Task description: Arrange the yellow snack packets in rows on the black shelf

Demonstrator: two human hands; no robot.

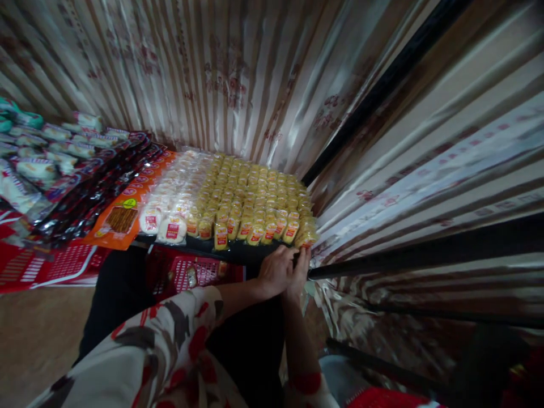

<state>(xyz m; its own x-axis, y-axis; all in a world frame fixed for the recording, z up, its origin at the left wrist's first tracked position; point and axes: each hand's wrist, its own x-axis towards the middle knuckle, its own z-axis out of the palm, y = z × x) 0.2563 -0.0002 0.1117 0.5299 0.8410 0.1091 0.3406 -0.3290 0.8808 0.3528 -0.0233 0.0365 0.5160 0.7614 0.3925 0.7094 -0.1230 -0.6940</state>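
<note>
Rows of small yellow-wrapped snack cakes (pixel 255 192) with red labels stand packed on a black shelf (pixel 242 252). My right hand (pixel 298 273) reaches the front right corner, its fingers pressed together against the lower end of a yellow-wrapped cake (pixel 306 235). Close against it on the left, my left hand (pixel 275 271) has bent fingers at the shelf's front edge. Its fingertips are partly hidden by the right hand, so what it pinches, if anything, does not show. White round wrapped cakes (pixel 172 228) adjoin the yellow rows on the left.
Left of the cakes lie an orange snack bag (pixel 121 218), dark red packets (pixel 102 184) and white wrapped pieces (pixel 38 169). A red basket (pixel 181 272) with a few small packets sits below the shelf. Striped curtains (pixel 238 73) and black poles (pixel 382 90) border the back and right.
</note>
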